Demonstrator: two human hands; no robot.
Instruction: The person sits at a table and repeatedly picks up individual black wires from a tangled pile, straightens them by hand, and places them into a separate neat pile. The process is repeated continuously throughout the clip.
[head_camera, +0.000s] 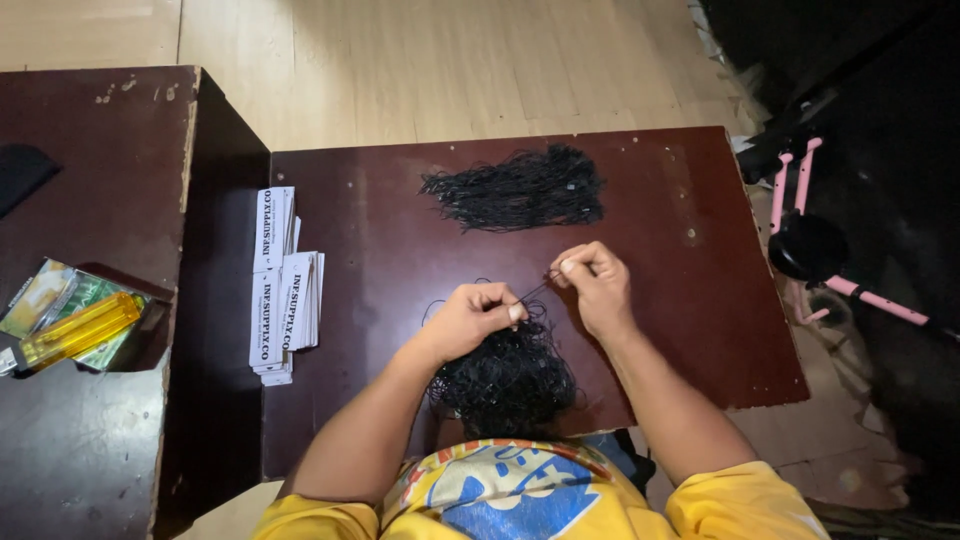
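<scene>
On a dark brown table (660, 330), my left hand (470, 318) and my right hand (593, 282) pinch the two ends of one thin black string (535, 291) stretched between them. Just below my hands, at the table's near edge, lies a tangled heap of black strings (508, 382). A second, flatter bundle of black strings (520, 190) lies at the far side of the table, apart from both hands.
Stacks of white printed tags (280, 285) lie along the table's left edge. A lower dark table (90, 430) to the left carries a yellow lighter (75, 330) on green packets. A pink-framed stand with a black disc (810, 245) sits to the right on the floor.
</scene>
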